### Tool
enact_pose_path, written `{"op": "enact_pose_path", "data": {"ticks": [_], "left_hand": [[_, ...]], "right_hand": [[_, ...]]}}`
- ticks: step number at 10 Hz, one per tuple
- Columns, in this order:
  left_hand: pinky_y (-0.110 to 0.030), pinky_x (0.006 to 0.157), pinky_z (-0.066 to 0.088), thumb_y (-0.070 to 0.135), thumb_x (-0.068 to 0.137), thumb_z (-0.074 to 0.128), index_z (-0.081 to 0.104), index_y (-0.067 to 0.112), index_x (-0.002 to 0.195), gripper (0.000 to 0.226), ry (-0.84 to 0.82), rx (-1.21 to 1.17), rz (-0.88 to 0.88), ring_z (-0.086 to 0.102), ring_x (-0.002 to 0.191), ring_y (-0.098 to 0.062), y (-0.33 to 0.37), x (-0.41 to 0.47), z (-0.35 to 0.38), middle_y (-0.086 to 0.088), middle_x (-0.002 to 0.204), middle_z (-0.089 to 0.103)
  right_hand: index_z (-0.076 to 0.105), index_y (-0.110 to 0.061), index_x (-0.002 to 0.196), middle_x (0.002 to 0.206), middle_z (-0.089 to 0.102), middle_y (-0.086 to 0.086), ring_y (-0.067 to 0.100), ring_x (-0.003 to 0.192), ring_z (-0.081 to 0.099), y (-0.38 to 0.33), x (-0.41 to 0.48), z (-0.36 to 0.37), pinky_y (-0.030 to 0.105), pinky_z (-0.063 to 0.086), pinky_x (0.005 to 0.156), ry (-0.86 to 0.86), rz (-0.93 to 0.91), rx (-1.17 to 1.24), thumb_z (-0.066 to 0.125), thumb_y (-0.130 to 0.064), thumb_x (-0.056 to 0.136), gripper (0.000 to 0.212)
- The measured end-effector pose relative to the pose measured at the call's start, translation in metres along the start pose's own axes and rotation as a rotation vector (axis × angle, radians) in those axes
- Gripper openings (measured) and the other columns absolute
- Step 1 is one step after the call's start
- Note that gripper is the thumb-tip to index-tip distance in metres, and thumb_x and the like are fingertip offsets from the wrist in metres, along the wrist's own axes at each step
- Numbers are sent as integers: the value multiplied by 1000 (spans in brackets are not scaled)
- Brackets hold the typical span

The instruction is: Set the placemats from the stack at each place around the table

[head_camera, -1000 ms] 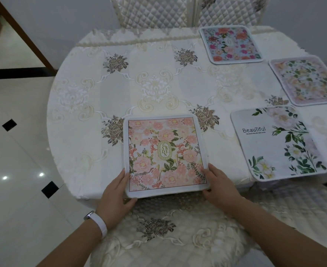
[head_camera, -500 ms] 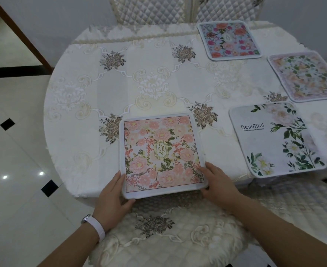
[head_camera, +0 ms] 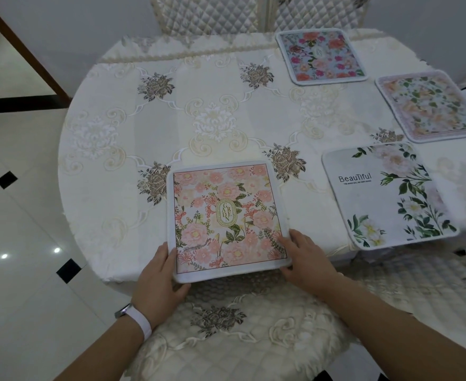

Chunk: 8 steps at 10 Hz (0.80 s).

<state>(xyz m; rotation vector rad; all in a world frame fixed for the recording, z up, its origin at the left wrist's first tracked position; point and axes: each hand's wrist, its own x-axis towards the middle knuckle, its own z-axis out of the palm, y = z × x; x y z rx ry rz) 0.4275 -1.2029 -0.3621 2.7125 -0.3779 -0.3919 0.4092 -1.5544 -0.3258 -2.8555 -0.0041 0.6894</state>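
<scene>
We're at the near edge of the table (head_camera: pixel 212 125) now, and the pink Garden placemat (head_camera: pixel 227 218) lies flat on the cloth right in front of us, its near border hanging just past that edge, above the quilted chair seat (head_camera: pixel 226 339). Our left hand (head_camera: pixel 159 279) has the near left corner, fingers laid along the left border and the thumb tucked under the near one. Our right hand (head_camera: pixel 306 259) has the near right corner, fingertips on top of the print and the thumb at the border below, so both look like light pinches, with nothing clenched. The mat lies straight ahead of the fingers, away from us towards the table's middle, with one hand at each near corner and neither closer than the other. It is close to square, with no real long axis to worry about, but it sits a touch askew, the near right corner further onto the table than the near left. We'd say the next move is a small push forward, a bit more from the left hand, then letting go. The Beautiful placemat (head_camera: pixel 385 196) lies at the near right, the pale leafy placemat (head_camera: pixel 429 105) by the right edge and the blue floral placemat (head_camera: pixel 321 55) at the far edge. We see no stack from here.
</scene>
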Motion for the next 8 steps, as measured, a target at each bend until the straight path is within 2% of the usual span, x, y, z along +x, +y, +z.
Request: {"op": "enact_pose_path", "data": {"ticks": [1, 2, 3, 5, 6, 7, 8], "left_hand": [[-42, 96, 49, 54, 70, 66, 38, 14, 142, 87, -20, 24, -17, 47, 125, -29, -1, 1, 0, -11, 142, 39], [-46, 102, 45, 59, 71, 66, 34, 15, 145, 92, -45, 29, -50, 37, 136, -30, -2, 0, -2, -11, 148, 35], [-47, 108, 39, 54, 71, 73, 35, 13, 146, 93, -32, 17, -58, 28, 142, -29, 0, -2, -4, -12, 153, 32], [-40, 112, 34, 61, 70, 69, 35, 15, 146, 95, -29, 30, -81, 28, 141, -25, 6, -1, -11, -8, 152, 31], [-35, 116, 23, 61, 75, 65, 27, 17, 149, 94, -53, -4, -109, 17, 145, -22, 15, -3, -18, -7, 157, 20], [-36, 117, 20, 63, 77, 63, 23, 20, 150, 94, -86, -142, -189, 14, 146, -21, 23, -4, -27, -4, 159, 15], [-38, 114, 29, 61, 81, 59, 33, 18, 146, 81, 12, -229, -147, 29, 140, -21, 30, -2, -43, -5, 153, 32]], "right_hand": [[30, -23, 149, 155, 26, 12, 29, 138, 31, 1, 0, 1, 42, 35, 111, 4, -6, -11, 61, -42, 84, 74], [29, -24, 148, 155, 25, 11, 28, 138, 30, 0, 0, -1, 41, 35, 110, -5, -5, -24, 61, -43, 84, 74], [29, -26, 148, 155, 24, 9, 27, 138, 29, 1, 0, -2, 41, 35, 109, -11, -4, -30, 60, -45, 84, 74], [28, -26, 148, 155, 24, 10, 28, 137, 32, -3, -2, -8, 42, 39, 107, -25, 15, -46, 58, -48, 85, 73], [29, -27, 147, 157, 22, 9, 29, 137, 32, -13, -6, -15, 43, 39, 107, -49, 67, -16, 59, -49, 85, 72], [32, -24, 146, 156, 24, 8, 29, 136, 35, -24, -15, -22, 43, 39, 106, 21, 107, 49, 54, -50, 90, 65], [35, -21, 145, 150, 35, 7, 27, 131, 40, -34, -31, -34, 41, 41, 103, 141, 107, 73, 51, -50, 93, 61]]}}
